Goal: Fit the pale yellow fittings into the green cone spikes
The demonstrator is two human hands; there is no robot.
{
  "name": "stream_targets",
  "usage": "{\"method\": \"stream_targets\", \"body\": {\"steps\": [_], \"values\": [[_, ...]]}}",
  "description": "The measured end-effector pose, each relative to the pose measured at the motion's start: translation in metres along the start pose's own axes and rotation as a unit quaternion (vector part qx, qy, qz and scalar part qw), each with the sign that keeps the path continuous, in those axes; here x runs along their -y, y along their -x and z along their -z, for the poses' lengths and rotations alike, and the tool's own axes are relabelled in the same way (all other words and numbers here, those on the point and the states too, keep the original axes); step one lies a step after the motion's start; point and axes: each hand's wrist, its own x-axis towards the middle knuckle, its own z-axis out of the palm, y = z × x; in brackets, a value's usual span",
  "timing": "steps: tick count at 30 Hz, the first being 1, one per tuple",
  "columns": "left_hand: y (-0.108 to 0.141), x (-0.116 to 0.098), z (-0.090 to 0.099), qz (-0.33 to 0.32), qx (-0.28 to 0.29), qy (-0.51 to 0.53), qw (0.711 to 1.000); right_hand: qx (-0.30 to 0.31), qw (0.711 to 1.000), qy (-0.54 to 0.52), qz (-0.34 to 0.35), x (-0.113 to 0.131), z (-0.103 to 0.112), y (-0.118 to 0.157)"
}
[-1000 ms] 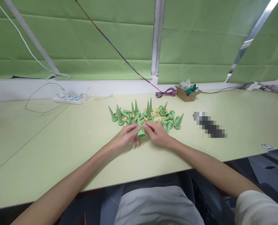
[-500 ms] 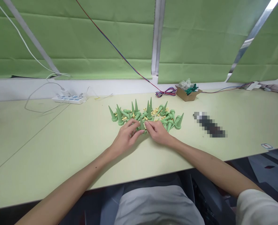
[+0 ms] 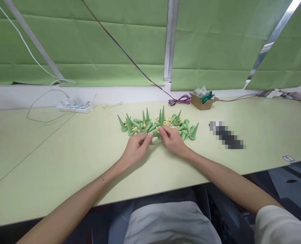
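Observation:
My left hand [image 3: 137,146] is closed, thumb against fingers, on a green plastic cone-shaped spike [image 3: 155,133] whose end pokes out toward the right. Most of that spike is hidden by the fingers. Close beside it, my right hand [image 3: 174,139] pinches a small yellow plastic piece [image 3: 158,128], only partly visible at the fingertips. Just beyond both hands lies a spread of similar green spikes [image 3: 129,126], some standing point up, others on their sides. Small yellow pieces [image 3: 167,121] are scattered among them.
At the back stand a small cardboard box [image 3: 201,104] with plastic wrap and green material, a coiled red-and-blue cable [image 3: 179,100], and a white power strip [image 3: 76,107] with cords. A blurred dark object [image 3: 226,135] lies right on the pale table [image 3: 64,159].
The green spike between my hands has gone from upright to tipped over. My left fingers have closed around it, and my right hand has shifted slightly right and away from the table edge.

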Motion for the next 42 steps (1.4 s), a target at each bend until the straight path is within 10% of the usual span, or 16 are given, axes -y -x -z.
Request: {"method": "stream_targets", "body": {"steps": [7, 42], "values": [[-0.002, 0.0024, 0.0001, 0.151, 0.091, 0.146, 0.973, 0.055, 0.997, 0.003, 0.053, -0.0011, 0.0005, 0.0016], [-0.0005, -0.0015, 0.0029, 0.054, 0.03, 0.107, 0.992, 0.07, 0.997, -0.037, 0.024, -0.002, 0.0019, 0.0027]]}}
